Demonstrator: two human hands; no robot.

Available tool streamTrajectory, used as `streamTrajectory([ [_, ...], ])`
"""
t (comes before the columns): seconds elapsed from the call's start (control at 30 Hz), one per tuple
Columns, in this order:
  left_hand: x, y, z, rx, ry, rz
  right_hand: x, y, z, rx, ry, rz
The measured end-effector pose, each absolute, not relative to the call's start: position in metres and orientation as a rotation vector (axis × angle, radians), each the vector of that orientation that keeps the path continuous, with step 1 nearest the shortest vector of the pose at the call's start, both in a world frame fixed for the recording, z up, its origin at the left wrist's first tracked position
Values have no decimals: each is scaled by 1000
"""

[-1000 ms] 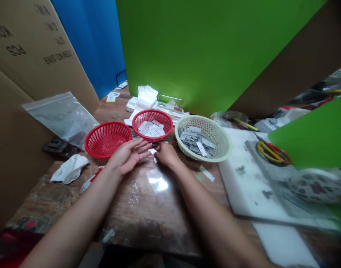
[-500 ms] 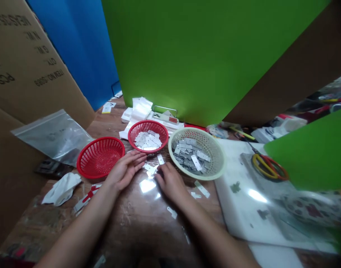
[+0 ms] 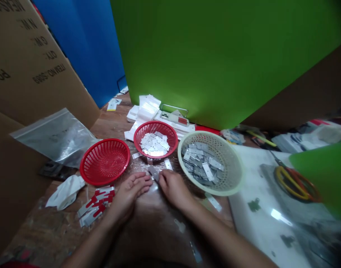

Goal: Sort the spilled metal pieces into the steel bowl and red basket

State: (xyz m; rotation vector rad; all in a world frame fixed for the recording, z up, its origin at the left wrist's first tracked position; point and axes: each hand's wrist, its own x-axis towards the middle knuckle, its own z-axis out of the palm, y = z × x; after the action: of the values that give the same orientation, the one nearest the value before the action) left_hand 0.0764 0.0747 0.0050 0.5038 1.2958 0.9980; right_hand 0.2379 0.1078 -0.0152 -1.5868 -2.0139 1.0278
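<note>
The right hand (image 3: 173,189) seems to pinch a grey metal strip (image 3: 152,171), well in from the table's (image 3: 110,121) left edge. I can't tell if the left hand (image 3: 132,190) grips too; a gentle pinch would help.

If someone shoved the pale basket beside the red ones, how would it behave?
The pale basket would probably slide rather than tip, as it looks wide and low. It may feel heavy for its size, since many metallic-looking grey strips are heaped inside. They overlap in a jumble, so a hard jolt would likely make them shift.
</note>
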Motion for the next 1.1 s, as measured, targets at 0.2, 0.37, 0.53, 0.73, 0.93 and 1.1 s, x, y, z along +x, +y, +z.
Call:
streamTrajectory([
  [0.2,82,75,-3,471,1113,954,237,89,-25,-1503,-1568,1567],
  [0.37,83,74,-8,426,1100,987,234,82,-28,-1435,-1330,1716],
  [0.53,79,72,-9,434,1106,976,232,79,-29,-1403,-1229,1739],
  [0.73,79,70,-10,477,1148,963,233,75,-31,-1367,-1152,1793],
  [0.93,83,66,-14,527,1217,962,237,68,-29,-1251,-918,1905],
  [1.1,73,77,-18,1088,1452,924,253,70,0,-984,-503,1713],
])
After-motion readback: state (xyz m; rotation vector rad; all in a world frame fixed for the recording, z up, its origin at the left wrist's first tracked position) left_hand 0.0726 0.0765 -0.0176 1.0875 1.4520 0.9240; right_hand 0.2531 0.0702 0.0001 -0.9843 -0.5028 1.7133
